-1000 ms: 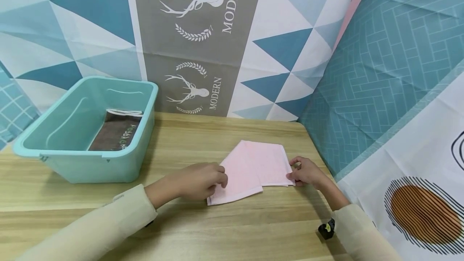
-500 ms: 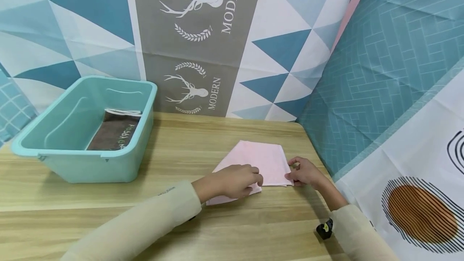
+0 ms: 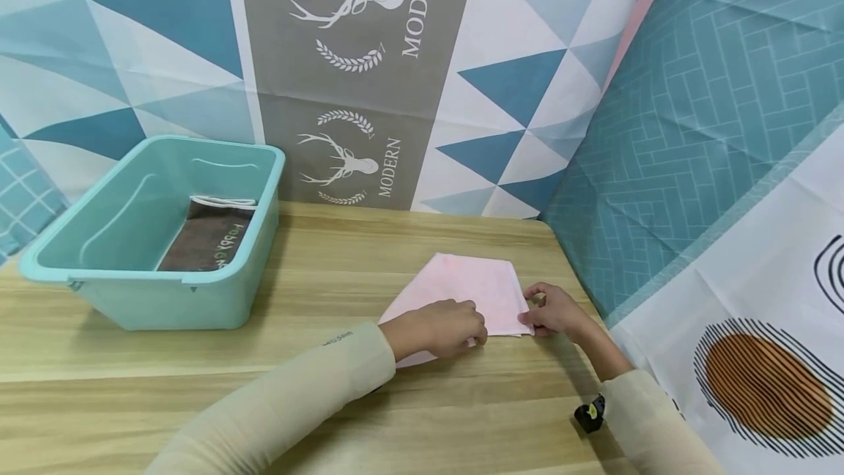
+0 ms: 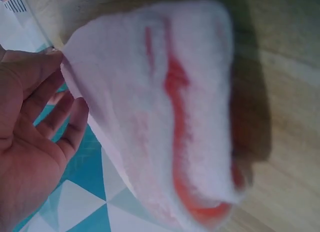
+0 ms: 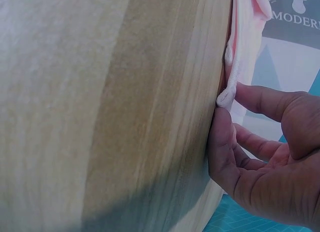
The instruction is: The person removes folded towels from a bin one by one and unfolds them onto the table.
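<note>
A folded pink towel (image 3: pixel 471 284) with pale edging lies on the wooden table in the head view. My left hand (image 3: pixel 451 328) reaches over its near left part and hides some of it. In the left wrist view, thumb and fingertips of that hand (image 4: pixel 37 97) pinch an edge of the towel (image 4: pixel 115 82), and an orange-red strip shows in the fold. My right hand (image 3: pixel 557 311) holds the near right corner. In the right wrist view, thumb and finger of the right hand (image 5: pixel 270 147) pinch the layered towel edge (image 5: pixel 227 94) at the tabletop.
A teal plastic bin (image 3: pixel 184 306) stands at the table's left. Inside it lies a folded brown cloth (image 3: pixel 207 237) with lettering and a white edge. Patterned sheets (image 3: pixel 508 94) hang behind the wooden table (image 3: pixel 316 416) and along its right side.
My left hand has moved right, from the towel's left side to the middle of its near edge, and the near left flap now shows less. My right hand has stayed at its corner.
</note>
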A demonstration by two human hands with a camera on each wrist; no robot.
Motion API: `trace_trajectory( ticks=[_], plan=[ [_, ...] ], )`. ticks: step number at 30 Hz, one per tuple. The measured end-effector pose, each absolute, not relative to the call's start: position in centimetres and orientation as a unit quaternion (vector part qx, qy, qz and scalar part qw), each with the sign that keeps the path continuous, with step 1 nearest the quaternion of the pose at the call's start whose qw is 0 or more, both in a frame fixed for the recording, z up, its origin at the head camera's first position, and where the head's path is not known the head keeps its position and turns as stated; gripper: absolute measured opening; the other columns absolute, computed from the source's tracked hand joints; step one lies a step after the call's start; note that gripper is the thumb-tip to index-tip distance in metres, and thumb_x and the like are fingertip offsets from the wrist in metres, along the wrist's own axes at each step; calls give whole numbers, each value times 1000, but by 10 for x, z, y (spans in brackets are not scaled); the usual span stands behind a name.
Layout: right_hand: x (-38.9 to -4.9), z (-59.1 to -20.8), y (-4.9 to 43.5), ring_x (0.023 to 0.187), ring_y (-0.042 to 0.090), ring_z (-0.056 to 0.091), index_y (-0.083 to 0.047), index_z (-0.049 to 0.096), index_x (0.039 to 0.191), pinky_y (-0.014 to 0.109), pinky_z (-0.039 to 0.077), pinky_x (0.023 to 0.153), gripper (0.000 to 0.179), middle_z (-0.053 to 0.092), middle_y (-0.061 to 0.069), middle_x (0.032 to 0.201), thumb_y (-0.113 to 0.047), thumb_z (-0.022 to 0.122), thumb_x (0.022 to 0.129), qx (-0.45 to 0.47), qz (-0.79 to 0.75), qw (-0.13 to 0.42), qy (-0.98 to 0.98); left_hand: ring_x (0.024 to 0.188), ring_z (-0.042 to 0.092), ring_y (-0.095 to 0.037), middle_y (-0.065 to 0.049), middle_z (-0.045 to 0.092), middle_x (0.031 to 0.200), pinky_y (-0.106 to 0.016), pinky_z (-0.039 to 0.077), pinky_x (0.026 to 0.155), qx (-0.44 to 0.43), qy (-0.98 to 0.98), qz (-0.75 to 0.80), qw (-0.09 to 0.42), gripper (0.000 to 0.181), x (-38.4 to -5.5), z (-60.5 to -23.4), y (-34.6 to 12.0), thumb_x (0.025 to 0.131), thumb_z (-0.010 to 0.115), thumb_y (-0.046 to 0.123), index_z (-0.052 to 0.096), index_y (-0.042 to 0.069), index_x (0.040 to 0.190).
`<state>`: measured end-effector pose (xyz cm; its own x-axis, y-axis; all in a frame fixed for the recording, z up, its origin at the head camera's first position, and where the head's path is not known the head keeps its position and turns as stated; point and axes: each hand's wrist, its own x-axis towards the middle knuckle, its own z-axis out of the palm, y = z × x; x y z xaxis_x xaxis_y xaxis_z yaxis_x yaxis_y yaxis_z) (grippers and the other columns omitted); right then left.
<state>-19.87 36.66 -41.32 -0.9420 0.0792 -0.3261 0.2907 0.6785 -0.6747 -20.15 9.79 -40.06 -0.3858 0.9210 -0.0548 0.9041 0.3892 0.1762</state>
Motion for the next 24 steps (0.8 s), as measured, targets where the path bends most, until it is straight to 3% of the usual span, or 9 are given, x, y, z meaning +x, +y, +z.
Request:
trace_trajectory(
  ticks=[6,10,15,24],
  plan=[
    [-201,-414,366,65,19,61,3,51,129,32,56,58,50,61,12,85,-6,79,88,111,-387,139,905,107,58,-8,10,65,109,-23,49,94,553,826,67,81,21,-207,-401,96,100,66,13,76,21,116],
    [-201,-414,365,66,19,61,4,51,130,32,56,58,51,61,13,86,-6,79,88,109,-386,140,905,96,56,-7,10,61,98,-17,47,86,562,816,107,82,19,-215,-402,90,97,63,6,76,17,104],
    [-201,-414,366,66,19,61,3,51,128,31,56,58,50,60,13,86,-5,79,88,106,-385,140,906,85,50,-8,9,55,88,-19,43,78,581,794,171,55,18,-225,-396,76,88,59,2,71,13,96],
    [-199,-412,366,65,20,60,4,51,128,32,55,58,49,60,13,85,-5,78,88,100,-388,142,905,79,49,-12,2,56,82,-29,45,75,556,789,261,-10,12,-248,-377,30,80,56,5,57,17,81]
  ],
)
